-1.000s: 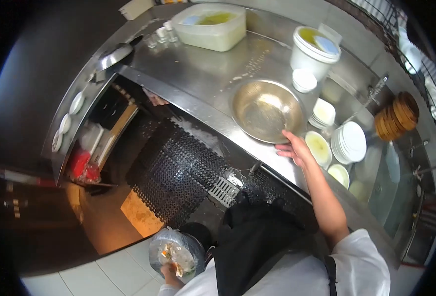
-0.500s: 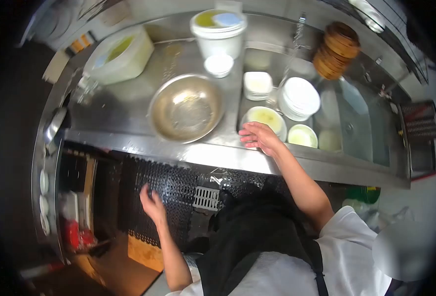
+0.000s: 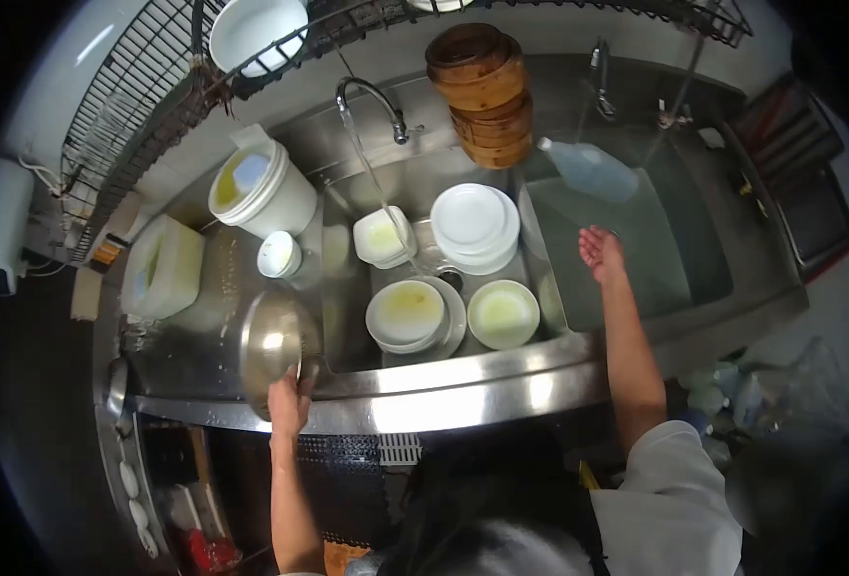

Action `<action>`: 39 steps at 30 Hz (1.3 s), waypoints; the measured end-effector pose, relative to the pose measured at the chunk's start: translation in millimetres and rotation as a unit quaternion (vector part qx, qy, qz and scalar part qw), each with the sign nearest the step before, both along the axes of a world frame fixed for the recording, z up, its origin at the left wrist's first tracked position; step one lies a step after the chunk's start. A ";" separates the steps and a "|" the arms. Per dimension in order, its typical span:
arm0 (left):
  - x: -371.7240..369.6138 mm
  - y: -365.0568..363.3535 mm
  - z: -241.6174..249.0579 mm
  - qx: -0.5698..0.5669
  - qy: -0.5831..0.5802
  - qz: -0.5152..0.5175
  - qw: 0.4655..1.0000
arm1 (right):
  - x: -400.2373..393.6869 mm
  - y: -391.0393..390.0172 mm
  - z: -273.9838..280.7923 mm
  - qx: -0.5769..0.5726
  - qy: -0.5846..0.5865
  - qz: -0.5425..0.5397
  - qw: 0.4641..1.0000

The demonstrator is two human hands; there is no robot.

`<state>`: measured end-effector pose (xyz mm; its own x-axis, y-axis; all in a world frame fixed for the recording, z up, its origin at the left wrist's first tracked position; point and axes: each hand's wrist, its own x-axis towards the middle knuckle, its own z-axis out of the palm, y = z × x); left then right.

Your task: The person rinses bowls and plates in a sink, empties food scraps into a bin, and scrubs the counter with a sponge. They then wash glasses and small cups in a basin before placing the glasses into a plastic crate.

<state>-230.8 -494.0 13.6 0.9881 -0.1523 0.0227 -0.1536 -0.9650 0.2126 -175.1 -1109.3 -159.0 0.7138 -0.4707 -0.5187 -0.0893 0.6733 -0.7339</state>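
My left hand [image 3: 288, 403] grips the near rim of a steel bowl [image 3: 273, 348], which is tilted on the counter's front part. Over the right basin, my right hand [image 3: 601, 254] hangs with its fingers loosely curled and pressed together; nothing shows in it. A pale blue bottle [image 3: 593, 171] lies in that basin's water, beyond my right hand. In the left basin are a stack of white plates [image 3: 471, 223], square bowls [image 3: 382, 237], a stacked round bowl [image 3: 405, 313] and another bowl [image 3: 503, 315] with yellowish liquid.
A running faucet [image 3: 372, 91] arches over the left basin. Bamboo steamers [image 3: 482, 82] stand behind it. White bucket [image 3: 269, 192], small cups [image 3: 278, 254] and a plastic tub [image 3: 163, 267] stand on the left. A wire rack [image 3: 146, 125] hangs above; plastic bags [image 3: 789, 389] are at lower right.
The view has swung up and right. My left hand has come up from below the counter and taken hold of the steel bowl, now tilted. My right hand has moved right, over the water-filled basin.
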 end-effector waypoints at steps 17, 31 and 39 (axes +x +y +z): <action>37.9 -215.8 47.0 -0.099 0.071 0.033 0.992 | 272.7 219.5 65.0 -0.269 -0.229 0.214 0.911; 28.8 -219.5 11.6 -0.237 0.083 -0.001 0.968 | 221.0 -9.2 -113.3 0.333 -0.170 -0.189 0.908; 28.3 -210.1 2.5 -0.272 0.097 0.026 0.957 | 157.3 -54.8 -102.6 0.307 -0.120 -0.265 0.906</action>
